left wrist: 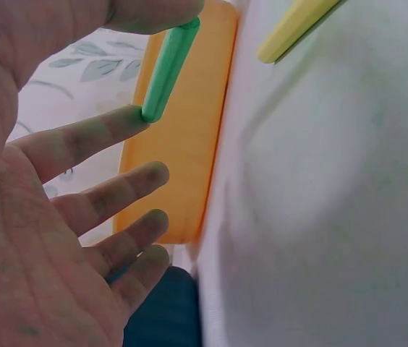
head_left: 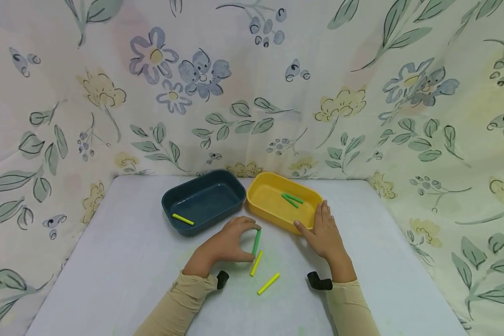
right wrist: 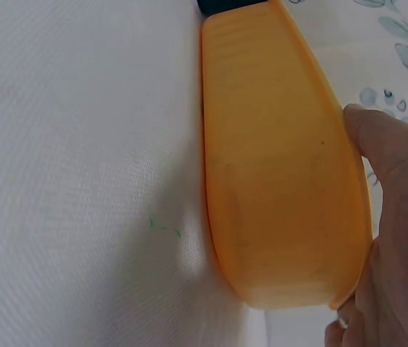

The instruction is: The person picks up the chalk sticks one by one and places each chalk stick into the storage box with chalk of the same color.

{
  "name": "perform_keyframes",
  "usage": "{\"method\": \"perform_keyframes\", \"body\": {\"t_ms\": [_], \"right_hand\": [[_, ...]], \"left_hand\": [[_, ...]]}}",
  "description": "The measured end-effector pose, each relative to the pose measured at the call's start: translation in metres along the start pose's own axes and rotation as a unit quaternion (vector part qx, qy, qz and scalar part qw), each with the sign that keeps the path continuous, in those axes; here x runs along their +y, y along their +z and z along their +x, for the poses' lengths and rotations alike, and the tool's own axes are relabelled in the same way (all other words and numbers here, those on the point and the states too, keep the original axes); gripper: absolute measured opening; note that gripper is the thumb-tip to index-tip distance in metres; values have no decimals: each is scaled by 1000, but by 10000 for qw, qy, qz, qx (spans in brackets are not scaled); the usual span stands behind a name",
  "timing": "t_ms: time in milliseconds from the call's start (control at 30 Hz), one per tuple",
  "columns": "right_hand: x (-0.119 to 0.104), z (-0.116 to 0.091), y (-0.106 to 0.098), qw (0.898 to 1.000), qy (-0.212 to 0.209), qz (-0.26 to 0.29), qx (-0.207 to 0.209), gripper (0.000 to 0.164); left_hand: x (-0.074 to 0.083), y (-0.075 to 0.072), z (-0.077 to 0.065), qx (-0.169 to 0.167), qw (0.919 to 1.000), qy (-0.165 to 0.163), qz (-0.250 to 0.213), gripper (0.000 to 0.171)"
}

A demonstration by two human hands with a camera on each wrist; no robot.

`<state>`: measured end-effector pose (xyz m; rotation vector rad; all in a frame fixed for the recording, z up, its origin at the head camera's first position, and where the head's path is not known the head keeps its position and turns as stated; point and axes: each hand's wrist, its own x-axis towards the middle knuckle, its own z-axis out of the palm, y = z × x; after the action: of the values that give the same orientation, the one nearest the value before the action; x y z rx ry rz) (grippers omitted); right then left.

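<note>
Watching remotely, I find the marking [head_left: 174, 286] on the left sleeve [head_left: 180, 303] too small to read; the left hand [head_left: 223, 243] pinches a green stick [head_left: 256, 241] by its ends, beside a yellow stick [head_left: 256, 263]; the right hand [head_left: 327, 237], fingers extended, touches a yellow tray [head_left: 272, 214].

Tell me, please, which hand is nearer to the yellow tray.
Right: the right hand touches the yellow tray; the left hand is apart from it, on its near left side.

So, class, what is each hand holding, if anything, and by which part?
The left hand pinches a green stick by its two ends, between thumb and index finger. The right hand touches the yellow tray at its rim, with no clear grip.
</note>
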<state>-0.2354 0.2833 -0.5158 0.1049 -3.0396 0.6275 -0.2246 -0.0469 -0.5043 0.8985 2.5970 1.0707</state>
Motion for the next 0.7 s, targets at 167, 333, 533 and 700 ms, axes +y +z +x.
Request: {"method": "perform_keyframes", "body": {"t_ms": [167,333,533,700], "right_hand": [[0,0,-1,10000,-21,-10,22,118],[1,0,-1,10000,-31,-23,22,118],[1,-1,-1,10000,-31,-31,24,118],[1,-1,0,10000,-48,-32,42,118]], "left_hand": [[4,-5,3,19,10000,-29,49,76],[8,-11,5,33,10000,-54,-18,78],[13,-18,8,124,9998,-109,-128,77],[12,-20,14,362,9986,123,-365,76]]}}
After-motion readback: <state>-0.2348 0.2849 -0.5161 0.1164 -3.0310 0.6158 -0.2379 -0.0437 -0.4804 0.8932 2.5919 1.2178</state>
